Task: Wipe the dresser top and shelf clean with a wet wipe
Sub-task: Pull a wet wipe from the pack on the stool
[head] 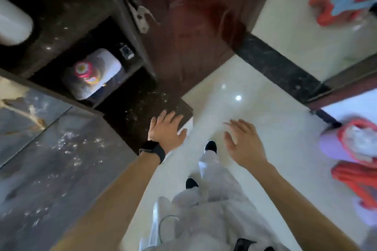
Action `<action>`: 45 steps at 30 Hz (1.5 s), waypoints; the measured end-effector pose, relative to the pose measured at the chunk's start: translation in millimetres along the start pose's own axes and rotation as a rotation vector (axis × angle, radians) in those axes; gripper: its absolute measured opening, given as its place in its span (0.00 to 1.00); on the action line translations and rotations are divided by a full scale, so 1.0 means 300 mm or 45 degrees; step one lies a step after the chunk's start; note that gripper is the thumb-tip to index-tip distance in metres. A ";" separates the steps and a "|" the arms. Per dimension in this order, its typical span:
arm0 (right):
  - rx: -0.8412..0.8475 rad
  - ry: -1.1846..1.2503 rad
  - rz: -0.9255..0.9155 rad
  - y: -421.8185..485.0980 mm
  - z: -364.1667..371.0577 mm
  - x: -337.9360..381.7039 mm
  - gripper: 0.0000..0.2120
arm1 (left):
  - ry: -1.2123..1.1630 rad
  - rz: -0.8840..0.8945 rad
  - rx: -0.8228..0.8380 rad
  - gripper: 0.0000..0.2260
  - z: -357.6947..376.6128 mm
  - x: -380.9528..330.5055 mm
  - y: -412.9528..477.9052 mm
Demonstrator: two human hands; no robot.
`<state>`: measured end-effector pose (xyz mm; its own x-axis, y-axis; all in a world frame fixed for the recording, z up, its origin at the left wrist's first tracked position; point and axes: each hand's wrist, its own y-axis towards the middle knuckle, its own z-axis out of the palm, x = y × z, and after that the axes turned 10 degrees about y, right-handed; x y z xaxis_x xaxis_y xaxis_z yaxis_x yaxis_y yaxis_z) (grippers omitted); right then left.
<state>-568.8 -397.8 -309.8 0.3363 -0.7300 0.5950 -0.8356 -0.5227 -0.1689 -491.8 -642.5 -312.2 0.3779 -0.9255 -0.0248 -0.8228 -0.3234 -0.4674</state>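
No wipe in either hand.

- Left hand (166,128), with watch (153,150): fingers straight and spread, empty, over the near corner of the dark dresser top (140,98). Can't tell if it's touching.
- Right hand (243,144): fingers wide and relaxed, empty, out over the floor (255,96), well off the dresser.
- Blurred white pack (91,73) with a red-yellow label sits on the shelf (98,38). Probably the wipes.

Key relation: the pack lies ahead and to the left of the left fingers, 1 level below the top. Its long axis runs diagonally, near-left to far-right. The left hand is clearly nearer, so I'd reach with it. Wiping not started, as I read it.
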 end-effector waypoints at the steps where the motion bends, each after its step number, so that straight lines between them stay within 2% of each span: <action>1: -0.051 0.025 0.112 -0.083 -0.028 -0.048 0.16 | 0.053 0.088 0.013 0.26 -0.001 -0.067 -0.001; 8: -0.552 0.084 0.638 -0.559 -0.214 -0.368 0.21 | 0.255 0.689 0.003 0.26 -0.015 -0.657 -0.008; 13: -0.848 0.169 0.921 -0.843 -0.330 -0.568 0.16 | 0.396 1.055 -0.012 0.26 0.007 -1.141 -0.100; 16: -0.947 0.186 1.029 -0.980 -0.403 -0.706 0.16 | 0.451 1.195 -0.015 0.25 0.035 -1.428 -0.150; 24: -0.968 0.223 1.145 -1.252 -0.663 -1.124 0.17 | 0.529 1.302 -0.014 0.25 0.143 -2.094 -0.232; 31: -0.910 0.118 1.162 -1.306 -0.902 -1.500 0.20 | 0.532 1.370 -0.019 0.24 0.188 -2.573 -0.206; 34: -0.883 0.154 1.194 -1.284 -0.984 -1.684 0.20 | 0.556 1.407 0.037 0.24 0.235 -2.787 -0.142; 40: -0.693 0.307 1.390 -1.216 -1.112 -2.084 0.22 | 0.670 1.492 0.219 0.23 0.385 -3.257 0.028; 45: -0.617 0.430 1.493 -1.174 -1.117 -2.426 0.23 | 0.754 1.588 0.367 0.24 0.559 -3.581 0.147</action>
<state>-664.9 465.1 -419.9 -0.7573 -0.4568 0.4668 -0.6492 0.6049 -0.4612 -862.9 370.5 -454.3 -0.8154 -0.5379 -0.2141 -0.3380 0.7426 -0.5782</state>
